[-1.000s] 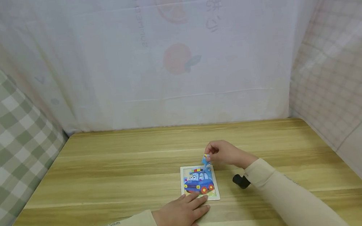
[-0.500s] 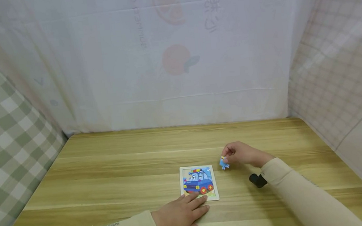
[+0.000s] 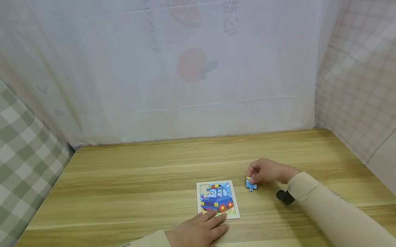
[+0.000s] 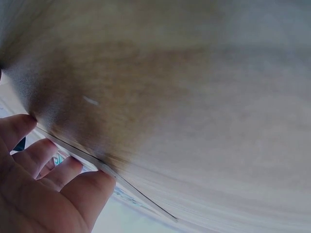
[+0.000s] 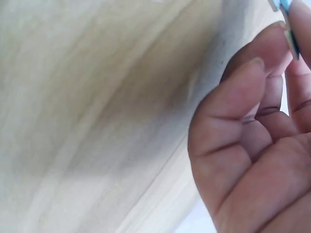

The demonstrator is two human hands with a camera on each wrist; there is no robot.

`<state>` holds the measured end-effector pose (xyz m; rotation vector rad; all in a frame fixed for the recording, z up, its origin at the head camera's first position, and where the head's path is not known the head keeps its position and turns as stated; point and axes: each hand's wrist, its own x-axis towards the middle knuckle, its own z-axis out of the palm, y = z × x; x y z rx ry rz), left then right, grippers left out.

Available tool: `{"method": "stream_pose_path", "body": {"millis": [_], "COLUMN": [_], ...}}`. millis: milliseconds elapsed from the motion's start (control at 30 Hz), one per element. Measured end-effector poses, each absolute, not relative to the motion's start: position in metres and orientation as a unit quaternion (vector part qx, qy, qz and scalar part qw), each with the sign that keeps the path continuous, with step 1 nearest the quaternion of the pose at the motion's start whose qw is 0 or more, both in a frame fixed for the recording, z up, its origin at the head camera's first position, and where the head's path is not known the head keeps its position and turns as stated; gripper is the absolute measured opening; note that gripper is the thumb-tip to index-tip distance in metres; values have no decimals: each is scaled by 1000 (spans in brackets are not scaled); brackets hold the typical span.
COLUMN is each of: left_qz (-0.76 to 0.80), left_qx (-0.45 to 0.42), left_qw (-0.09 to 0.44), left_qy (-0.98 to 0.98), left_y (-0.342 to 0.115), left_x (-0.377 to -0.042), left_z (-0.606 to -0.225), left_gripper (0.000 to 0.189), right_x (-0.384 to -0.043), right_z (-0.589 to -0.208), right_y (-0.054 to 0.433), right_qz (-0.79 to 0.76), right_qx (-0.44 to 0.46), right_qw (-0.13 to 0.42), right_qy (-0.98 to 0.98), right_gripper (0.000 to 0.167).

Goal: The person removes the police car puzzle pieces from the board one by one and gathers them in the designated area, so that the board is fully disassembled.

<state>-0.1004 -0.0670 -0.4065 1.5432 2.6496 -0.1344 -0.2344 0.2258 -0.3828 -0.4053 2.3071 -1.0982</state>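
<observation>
A square jigsaw puzzle [image 3: 216, 197] with a blue cartoon car and a pale frame lies flat on the wooden table. My left hand [image 3: 199, 238] rests at its near edge, fingers spread, fingertips over the frame's lower side; in the left wrist view these fingers [image 4: 90, 191] touch the frame's edge. To the right of the puzzle, my right hand [image 3: 268, 171] pinches a light-blue puzzle piece [image 3: 250, 185] with a bit of yellow between thumb and fingers. The piece is apart from the frame. Only a sliver of that piece shows in the right wrist view, by the fingertips.
A wooden table [image 3: 126, 194] spreads out all around. A black object [image 3: 284, 197] shows at the right wrist, partly behind the sleeve. A white printed cloth [image 3: 195, 100] hangs along the far edge, with checked cloth [image 3: 10, 141] on the left.
My right hand has carried the puzzle piece from the frame's top right corner off to the right, then slightly lower. The left hand has stayed on the frame's near edge.
</observation>
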Motion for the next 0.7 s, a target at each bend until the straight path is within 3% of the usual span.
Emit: {"method": "stream_pose_path", "body": {"millis": [700], "left_qz": [-43], "left_qx": [501], "left_qw": [50], "left_qy": [863], "left_y": [-67], "left_x": [-102], "left_z": [-410], "left_gripper": [53], "right_x": [-226], "right_z": [-392], "right_y": [220], "right_qz": [-343], "right_qx": [-217], "right_qw": [190], "right_qy": [894], "right_gripper": [3]}}
